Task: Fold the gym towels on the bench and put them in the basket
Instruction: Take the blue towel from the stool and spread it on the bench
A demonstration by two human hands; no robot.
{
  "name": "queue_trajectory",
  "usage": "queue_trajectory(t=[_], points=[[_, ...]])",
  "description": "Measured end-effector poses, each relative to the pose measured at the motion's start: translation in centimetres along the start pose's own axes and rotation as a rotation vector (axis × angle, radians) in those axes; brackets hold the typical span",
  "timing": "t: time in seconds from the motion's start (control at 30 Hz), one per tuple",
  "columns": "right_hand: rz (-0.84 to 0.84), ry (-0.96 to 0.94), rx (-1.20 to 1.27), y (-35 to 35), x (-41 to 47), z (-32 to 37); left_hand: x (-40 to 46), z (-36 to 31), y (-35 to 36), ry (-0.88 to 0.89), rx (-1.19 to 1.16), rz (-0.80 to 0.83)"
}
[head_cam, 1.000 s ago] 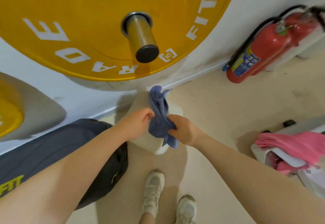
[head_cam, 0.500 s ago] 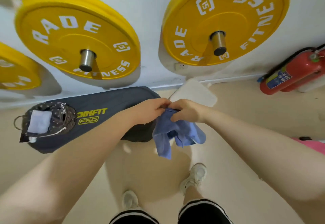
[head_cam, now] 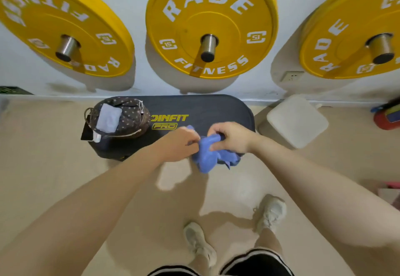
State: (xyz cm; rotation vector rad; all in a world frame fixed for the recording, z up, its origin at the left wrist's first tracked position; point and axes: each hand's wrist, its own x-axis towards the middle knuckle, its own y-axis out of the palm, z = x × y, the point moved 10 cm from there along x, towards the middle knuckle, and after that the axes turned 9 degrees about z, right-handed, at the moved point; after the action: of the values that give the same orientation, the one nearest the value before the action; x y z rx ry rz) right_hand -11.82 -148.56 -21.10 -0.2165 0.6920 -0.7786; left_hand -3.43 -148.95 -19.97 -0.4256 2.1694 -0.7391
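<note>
A crumpled blue towel (head_cam: pixel 206 156) hangs bunched over the near edge of the dark padded bench (head_cam: pixel 205 108). My left hand (head_cam: pixel 178 141) pinches its left side and my right hand (head_cam: pixel 230 136) grips its upper right part, fingers curled into the cloth. On the bench's left end stands a wicker basket (head_cam: pixel 142 122) with a dotted lining, and a folded white towel (head_cam: pixel 108 117) lies inside it.
Three yellow weight plates (head_cam: pixel 227 26) hang on steel pegs on the white wall behind the bench. A white square block (head_cam: pixel 297 121) sits on the floor to the right, with a red fire extinguisher (head_cam: pixel 387 117) beyond. My feet stand on the beige floor.
My view swung left from the extinguisher corner to face the bench. Both hands carried the blue towel from beside the white block over to the bench's front edge.
</note>
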Motion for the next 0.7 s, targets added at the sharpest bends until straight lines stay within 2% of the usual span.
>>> queue_trajectory(t=[0.07,0.13,0.2,0.3,0.47,0.57,0.63,0.7], points=[[-0.099,0.019,-0.007,-0.6,1.3,0.7,-0.8,2.0,-0.9,-0.002,-0.048,-0.031],[-0.174,0.063,0.003,-1.4,1.9,0.0,-0.6,4.8,-0.7,-0.075,-0.144,0.018],[-0.233,0.098,0.102,-2.2,2.3,-1.9,0.2,6.8,-0.1,-0.108,-0.141,0.079],[-0.245,0.145,0.235,-2.8,3.6,-4.9,1.6,10.0,0.5,-0.163,-0.123,0.075],[-0.29,0.292,0.191,-5.0,7.1,-10.3,3.9,15.2,-1.9,-0.26,-0.161,-0.097],[-0.354,0.274,0.257,-6.7,8.7,-11.4,5.1,17.2,-4.1,-0.304,-0.24,-0.249],[-0.338,0.267,0.252,-7.1,9.6,-11.5,5.8,17.6,-4.4,-0.335,-0.238,-0.248],[-0.135,0.341,0.09,-5.6,10.7,-12.1,6.8,17.5,-2.7,-0.376,-0.002,-0.06]])
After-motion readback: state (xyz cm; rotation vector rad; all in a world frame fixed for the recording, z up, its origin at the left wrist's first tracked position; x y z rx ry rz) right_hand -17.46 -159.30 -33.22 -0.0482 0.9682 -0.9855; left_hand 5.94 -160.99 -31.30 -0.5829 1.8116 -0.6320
